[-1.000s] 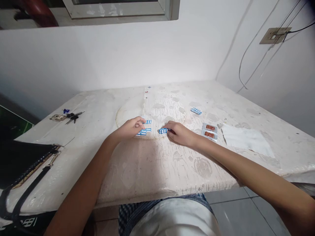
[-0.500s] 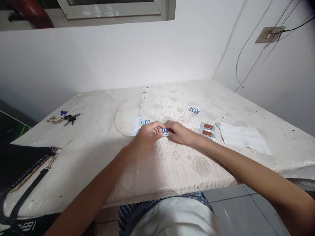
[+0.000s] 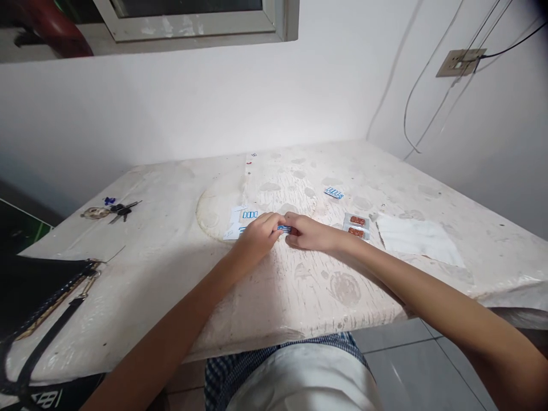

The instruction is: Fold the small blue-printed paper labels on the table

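Observation:
Low over the middle of the table, my left hand (image 3: 262, 229) and my right hand (image 3: 306, 231) meet around a small blue-and-white striped piece (image 3: 283, 228), paper or card by its look. Both hands are closed on it, with fingers covering most of it. Beside and partly behind my left hand lies a white sheet (image 3: 233, 224) with blue printed rectangles. Another blue-and-white printed piece (image 3: 334, 193) rests farther back to the right. Right of my right hand is a silver blister pack (image 3: 363, 220) with two reddish-brown contents, its lower part near my forearm.
A white cloth or tissue (image 3: 419, 240) lies right of the blister pack. Keys (image 3: 123, 211) with a keyring are at the left. A black bag (image 3: 43, 291) with a strap sits on the near left corner. Loose cables (image 3: 409, 108) hang by a wall socket (image 3: 460, 63).
My fingers have closed in further over the striped piece, so less of it shows. The view has shifted slightly; other things lie where they were.

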The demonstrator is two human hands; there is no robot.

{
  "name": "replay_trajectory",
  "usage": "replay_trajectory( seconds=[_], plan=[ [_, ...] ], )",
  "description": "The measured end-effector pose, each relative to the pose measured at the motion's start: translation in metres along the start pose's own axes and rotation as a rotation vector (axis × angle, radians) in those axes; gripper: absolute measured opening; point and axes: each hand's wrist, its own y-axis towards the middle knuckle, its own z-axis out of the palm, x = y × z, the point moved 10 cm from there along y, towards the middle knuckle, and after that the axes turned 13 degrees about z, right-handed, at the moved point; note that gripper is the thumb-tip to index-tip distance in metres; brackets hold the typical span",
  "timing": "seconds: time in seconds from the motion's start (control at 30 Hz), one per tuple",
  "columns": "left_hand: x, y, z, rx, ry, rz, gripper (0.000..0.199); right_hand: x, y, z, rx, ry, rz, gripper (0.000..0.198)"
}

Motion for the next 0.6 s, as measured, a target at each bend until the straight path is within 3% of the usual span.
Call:
replay_trajectory(
  seconds=[0.2, 0.3, 0.43, 0.6],
  plan=[
    [-0.007, 0.004, 0.005, 0.0, 0.097, 0.051, 0.011, 0.008, 0.0, -0.002, -0.05, -0.023, -0.075, 0.021],
    [-0.001, 0.004, -0.006, 0.007, 0.212, 0.05, 0.016, 0.012, -0.001, -0.003, -0.06, -0.038, -0.099, 0.026],
    [0.042, -0.006, -0.044, -0.073, 0.352, -0.126, 0.024, 0.009, 0.0, -0.003, -0.074, -0.053, -0.078, 0.029],
    [0.093, -0.022, -0.038, 0.121, 0.333, -0.227, 0.027, 0.01, 0.001, -0.001, -0.085, -0.074, -0.113, 0.03]
  ],
)
